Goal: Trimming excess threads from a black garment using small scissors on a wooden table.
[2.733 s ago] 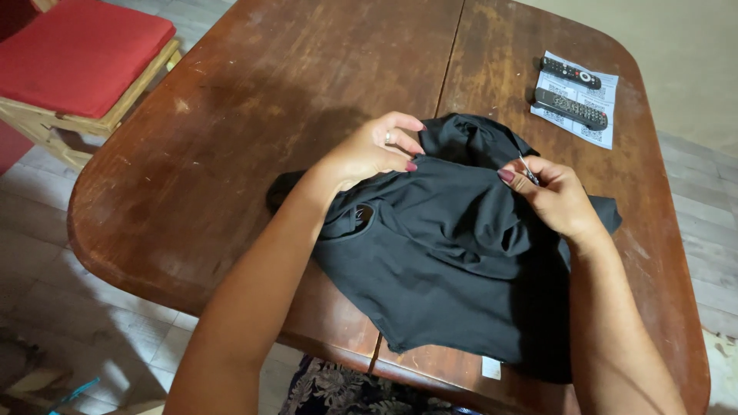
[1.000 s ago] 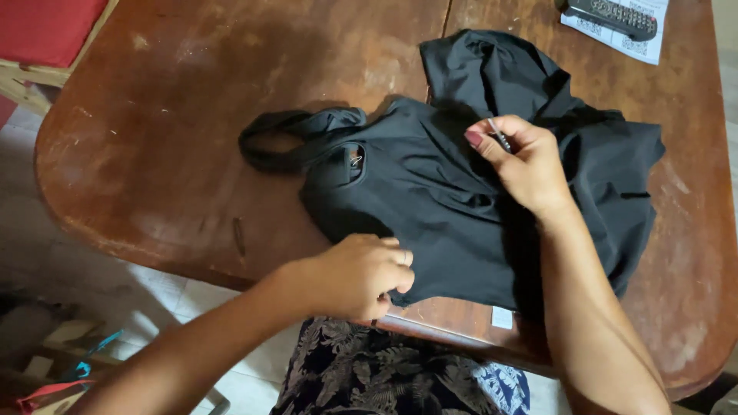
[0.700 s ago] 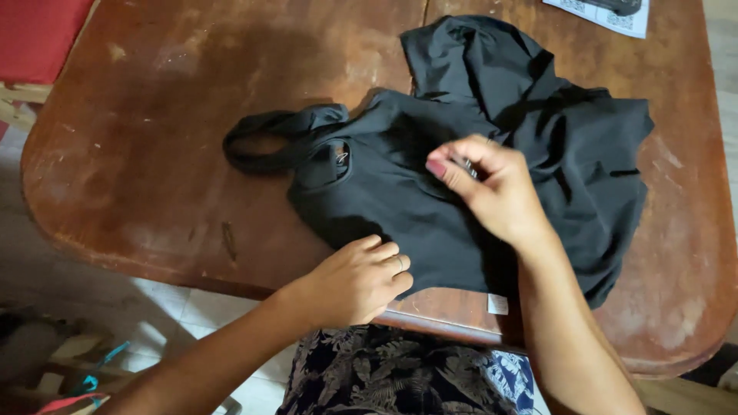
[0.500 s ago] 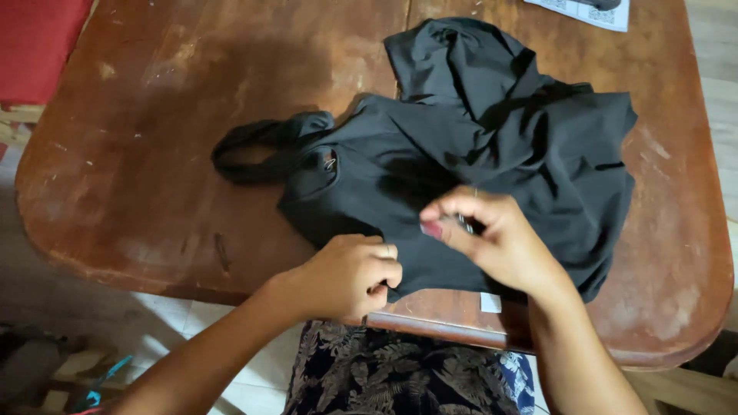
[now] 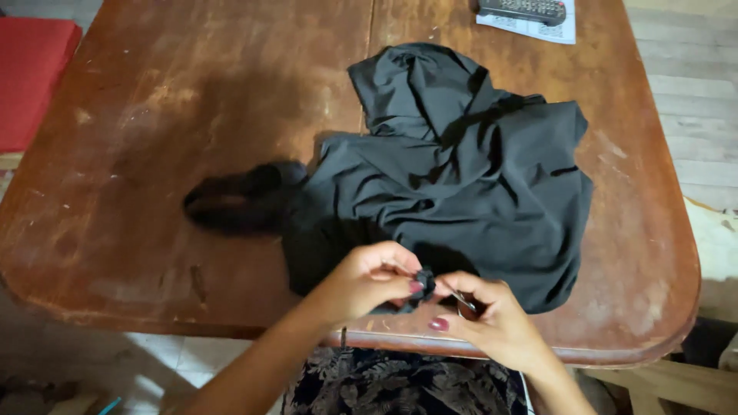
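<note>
Paper, a white printed sheet (image 5: 538, 29), lies at the far edge of the worn brown wooden table (image 5: 192, 115), with a dark oblong remote control (image 5: 523, 8) on top of it, both cut off by the top of the frame; the print is too small to make out. Nearer, a crumpled black fabric garment (image 5: 461, 184) spreads over the table's middle and right, its dark strap loop (image 5: 238, 201) blurred to the left. At the near edge the left hand (image 5: 369, 278) pinches a small bunched bit of the black fabric between fingertips. The right hand (image 5: 492, 323), just beside it, is closed narrowly on something thin and metallic, hard to identify. A red cushion (image 5: 31, 77) shows at far left, partly cut off
</note>
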